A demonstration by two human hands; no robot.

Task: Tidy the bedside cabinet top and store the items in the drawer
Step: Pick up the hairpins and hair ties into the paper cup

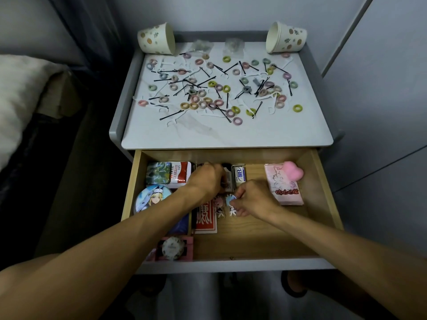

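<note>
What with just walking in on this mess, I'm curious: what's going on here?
A person has both hands in the bedside cabinet's open drawer. The right hand pinches a small blue-haired figurine in its fingers; the left hand curls over items at the back, grip hidden. The cabinet top is not yet tidied: hair ties, bobby pins and floss picks lie scattered, two paper cups tipped over behind them.

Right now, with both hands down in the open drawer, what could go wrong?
The left hand reaches among tightly packed items at the back of the drawer; it may jumble them. The right hand pinches one of the small figures, which could topple the others. Loose hair ties and pins cover the cabinet top; a jolt may scatter some.
</note>
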